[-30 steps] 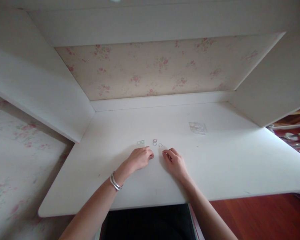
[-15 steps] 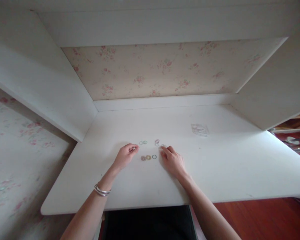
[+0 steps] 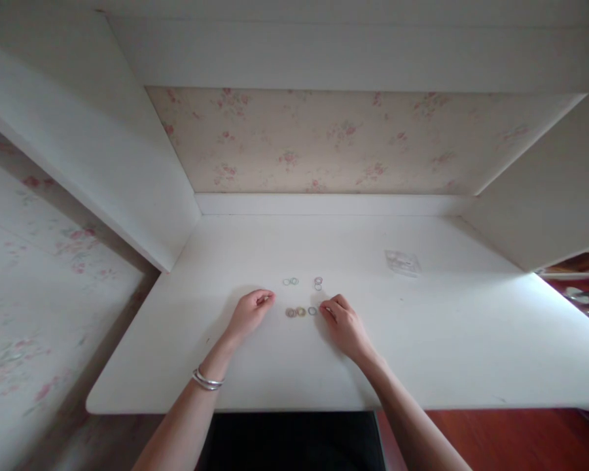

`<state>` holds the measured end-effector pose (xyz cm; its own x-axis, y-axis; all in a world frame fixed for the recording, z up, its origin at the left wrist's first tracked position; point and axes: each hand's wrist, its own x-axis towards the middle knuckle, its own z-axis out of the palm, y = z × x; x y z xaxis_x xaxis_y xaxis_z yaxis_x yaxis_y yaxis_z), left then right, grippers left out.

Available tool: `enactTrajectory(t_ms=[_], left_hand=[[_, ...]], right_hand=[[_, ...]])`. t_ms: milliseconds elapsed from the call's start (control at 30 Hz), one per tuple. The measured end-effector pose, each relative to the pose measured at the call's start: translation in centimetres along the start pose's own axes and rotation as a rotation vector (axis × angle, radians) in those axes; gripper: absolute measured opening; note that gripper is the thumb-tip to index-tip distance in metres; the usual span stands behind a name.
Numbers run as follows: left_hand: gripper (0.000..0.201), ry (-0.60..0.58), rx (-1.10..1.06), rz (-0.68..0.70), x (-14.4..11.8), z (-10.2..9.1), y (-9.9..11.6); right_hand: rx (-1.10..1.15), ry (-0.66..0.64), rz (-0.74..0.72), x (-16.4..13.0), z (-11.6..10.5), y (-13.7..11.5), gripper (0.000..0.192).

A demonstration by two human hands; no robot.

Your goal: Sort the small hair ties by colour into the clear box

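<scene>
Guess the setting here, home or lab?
Probably a home: a white desk set in an alcove, floral wallpaper behind it, and wood flooring below. Small coloured rings lie between both hands.

Hands (image 3: 249,312) (image 3: 344,322) — small rings (image 3: 301,311) between, on desk (image 3: 436,340)

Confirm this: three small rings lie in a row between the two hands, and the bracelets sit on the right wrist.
Not quite. The head view shows the bracelets on the left wrist, not the right. The three small rings do lie in a row between the left hand and the right hand.
</scene>
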<state>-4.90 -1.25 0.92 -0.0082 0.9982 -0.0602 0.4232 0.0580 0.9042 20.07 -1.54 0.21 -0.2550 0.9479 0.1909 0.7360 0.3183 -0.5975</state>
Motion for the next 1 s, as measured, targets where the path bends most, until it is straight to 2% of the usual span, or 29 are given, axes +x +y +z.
enactTrajectory(t_ms=[233, 500, 633, 800, 1000], left_hand=[[0.031, -0.001, 0.026, 0.022, -0.1, -0.1, -0.2], [0.029, 0.004, 0.033, 0.025, -0.2, -0.1, -0.3], [0.028, 0.010, 0.029, 0.040, -0.2, -0.1, -0.3], [0.028, 0.025, 0.086, 0.055, -0.5, 0.9, 0.3], [0.027, -0.053, 0.308, 0.206, 0.2, 3.4, 3.3]], right_hand=[[0.005, -0.029, -0.101, -0.6, 0.9, -1.0, 0.023], [-0.042, -0.037, -0.111, -0.3, 1.4, -0.9, 0.023], [0.023, -0.022, -0.077, -0.3, 1.4, -1.0, 0.024], [0.234, 0.074, 0.038, -0.5, 1.2, -0.5, 0.027], [0.319, 0.264, 0.192, -0.5, 1.0, 0.2, 0.032]])
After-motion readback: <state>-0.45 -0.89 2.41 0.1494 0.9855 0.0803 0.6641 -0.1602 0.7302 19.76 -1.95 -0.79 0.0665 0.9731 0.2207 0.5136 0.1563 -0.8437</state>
